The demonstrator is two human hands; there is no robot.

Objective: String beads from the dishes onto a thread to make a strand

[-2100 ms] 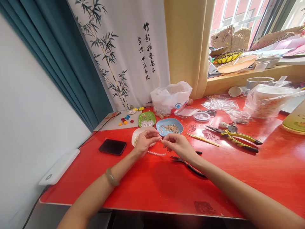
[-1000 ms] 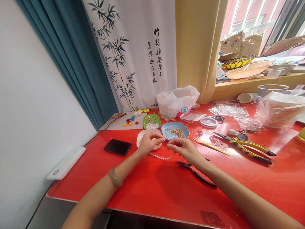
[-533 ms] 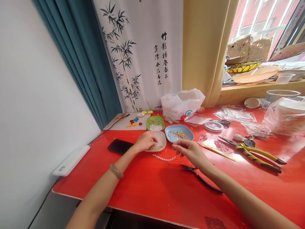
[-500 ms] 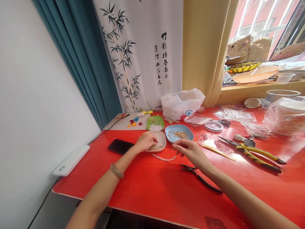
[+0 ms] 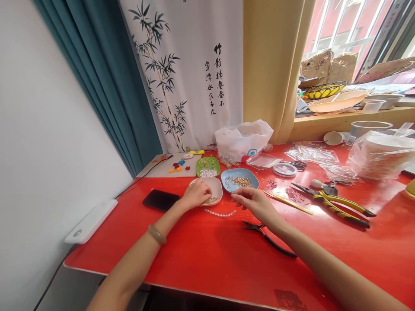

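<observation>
My left hand (image 5: 196,194) reaches into a white dish (image 5: 216,188) of small gold beads, fingers curled down onto them; what they pinch is hidden. My right hand (image 5: 253,201) hovers just right of it, thumb and forefinger pinched on the end of a string of white pearls (image 5: 219,214) that lies on the red table (image 5: 220,255). A blue dish (image 5: 240,178) of gold findings sits just behind my right hand. Black pliers (image 5: 267,235) lie beside my right wrist.
A green dish (image 5: 208,166) of pearls and a white plastic bag (image 5: 243,138) stand behind. A black phone (image 5: 161,200) lies left of the dishes. Yellow-handled pliers (image 5: 337,204), a thread spool (image 5: 284,169) and clear bags lie to the right. A white device (image 5: 90,220) rests at the left edge.
My left hand left the pearl string, where both hands were pinched together, and dropped into the white bead dish. My right hand stayed pinched on the string end.
</observation>
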